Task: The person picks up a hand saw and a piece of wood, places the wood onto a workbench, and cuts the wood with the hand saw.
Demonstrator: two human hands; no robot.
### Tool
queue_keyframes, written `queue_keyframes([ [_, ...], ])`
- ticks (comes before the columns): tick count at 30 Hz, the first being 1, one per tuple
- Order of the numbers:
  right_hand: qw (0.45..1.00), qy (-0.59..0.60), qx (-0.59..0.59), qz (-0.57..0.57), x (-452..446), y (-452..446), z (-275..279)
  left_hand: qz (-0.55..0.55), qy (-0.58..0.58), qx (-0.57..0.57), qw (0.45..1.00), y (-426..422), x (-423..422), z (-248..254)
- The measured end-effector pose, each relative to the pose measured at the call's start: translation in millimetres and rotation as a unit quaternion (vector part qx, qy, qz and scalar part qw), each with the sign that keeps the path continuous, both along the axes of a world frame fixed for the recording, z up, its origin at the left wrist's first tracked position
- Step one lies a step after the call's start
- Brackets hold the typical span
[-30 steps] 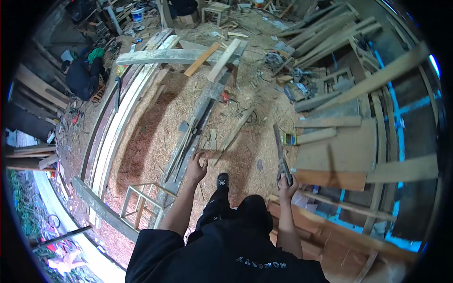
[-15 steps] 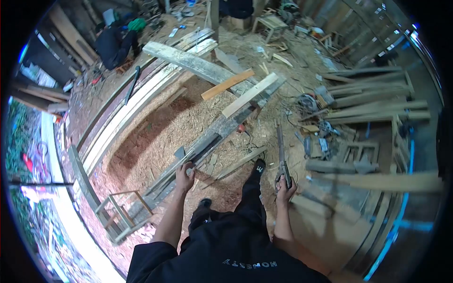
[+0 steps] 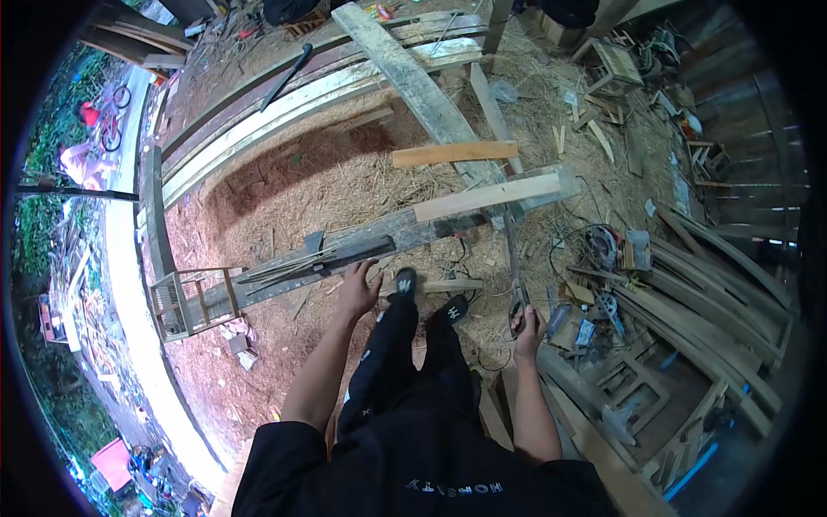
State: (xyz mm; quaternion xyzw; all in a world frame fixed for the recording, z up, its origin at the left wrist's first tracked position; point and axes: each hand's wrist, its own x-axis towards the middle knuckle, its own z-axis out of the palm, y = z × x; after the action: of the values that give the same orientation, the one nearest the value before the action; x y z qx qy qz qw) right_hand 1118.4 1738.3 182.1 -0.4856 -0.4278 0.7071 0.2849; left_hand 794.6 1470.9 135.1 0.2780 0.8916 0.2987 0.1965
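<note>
My right hand [image 3: 527,332] is wrapped round the handle of a hand saw [image 3: 513,258], whose long blade points forward to the bench's far end. Fingers apart and nothing in it, my left hand [image 3: 359,289] hovers by the near edge of a long plank bench [image 3: 345,237]. Thin wood strips [image 3: 289,269] and a dark piece of wood [image 3: 366,250] lie on that bench, left of and beyond my left hand. A pale board [image 3: 487,196] rests on its right part. Behind it is an orange-brown board [image 3: 454,154].
A small wooden frame [image 3: 194,302] stands at the bench's left end. Long beams [image 3: 319,96] run along the back. At the right are a circular saw [image 3: 603,246], stacked planks [image 3: 698,302] and a slatted frame [image 3: 633,388]. A stool [image 3: 612,67] stands at the back right.
The view has turned to the right, so the bench now lies more across it. The saw, still in my right hand, has its blade near the bench's right part. My left hand stays empty.
</note>
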Motion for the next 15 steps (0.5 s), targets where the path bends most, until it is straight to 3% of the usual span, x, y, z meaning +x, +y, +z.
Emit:
queue_keyframes([
  [6,0.987,-0.107,0.078,0.088,-50.5,41.3,7.0,-0.025,-0.047,-0.007,0.999,82.0,-27.3,-42.9],
  [9,0.990,-0.104,0.055,0.071,-72.7,51.9,0.1,-0.048,-0.098,-0.040,0.993,129.0,-52.8,-64.1],
  [13,0.990,-0.120,0.038,0.064,-92.0,64.1,-21.7,-0.082,-0.047,-0.037,0.995,177.2,-82.3,-104.0],
  [15,0.991,-0.120,0.024,0.063,-98.0,68.9,-35.8,-0.124,-0.018,-0.124,0.984,195.1,-89.7,-117.5],
])
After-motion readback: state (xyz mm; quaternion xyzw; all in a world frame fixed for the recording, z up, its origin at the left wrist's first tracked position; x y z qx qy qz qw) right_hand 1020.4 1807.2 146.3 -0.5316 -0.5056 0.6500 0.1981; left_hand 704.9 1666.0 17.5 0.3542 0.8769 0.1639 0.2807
